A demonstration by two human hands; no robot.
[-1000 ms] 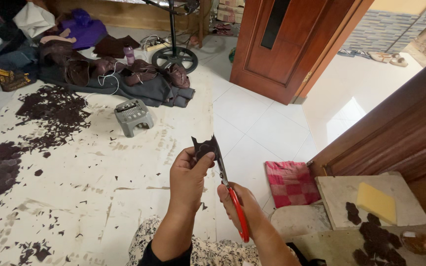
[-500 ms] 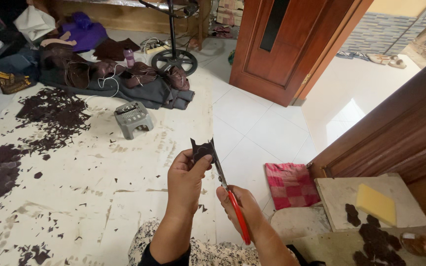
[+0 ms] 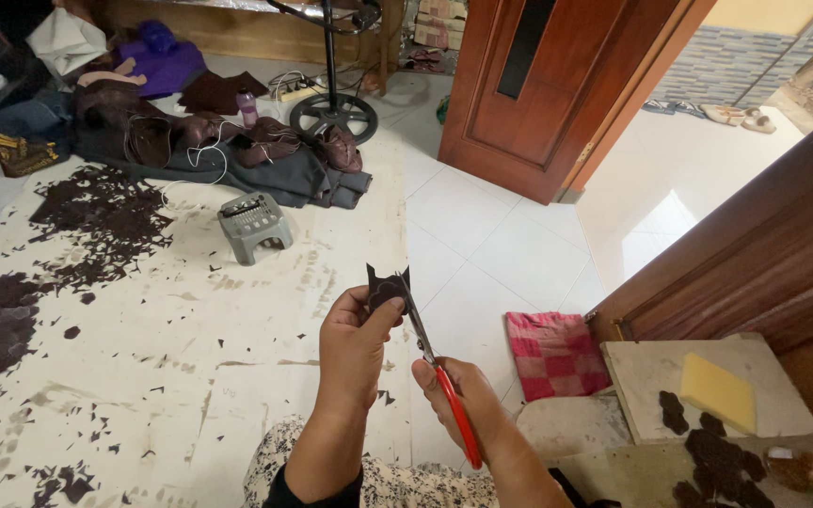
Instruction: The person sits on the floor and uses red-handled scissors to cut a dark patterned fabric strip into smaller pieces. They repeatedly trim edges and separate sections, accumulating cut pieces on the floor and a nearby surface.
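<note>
My left hand (image 3: 355,343) pinches a small dark brown leather piece (image 3: 386,287) between thumb and fingers, held up over the floor. My right hand (image 3: 468,409) grips red-handled scissors (image 3: 444,390), whose metal blades reach up to the right edge of the leather piece. The blades touch the piece; how far they are apart is hard to tell. Both forearms rise from the bottom of the view over a patterned cloth on my lap.
Dark leather scraps (image 3: 96,221) litter the white sheet on the floor at left. A small grey stool (image 3: 254,224), a heap of bags and clothes (image 3: 228,150), a fan stand (image 3: 334,108), a wooden door (image 3: 557,85), a red checked cloth (image 3: 557,353), a board with a yellow block (image 3: 717,390).
The hands, leather piece and scissors stay almost in place; the piece has turned slightly in my left hand's fingers. The camera view has shifted a little.
</note>
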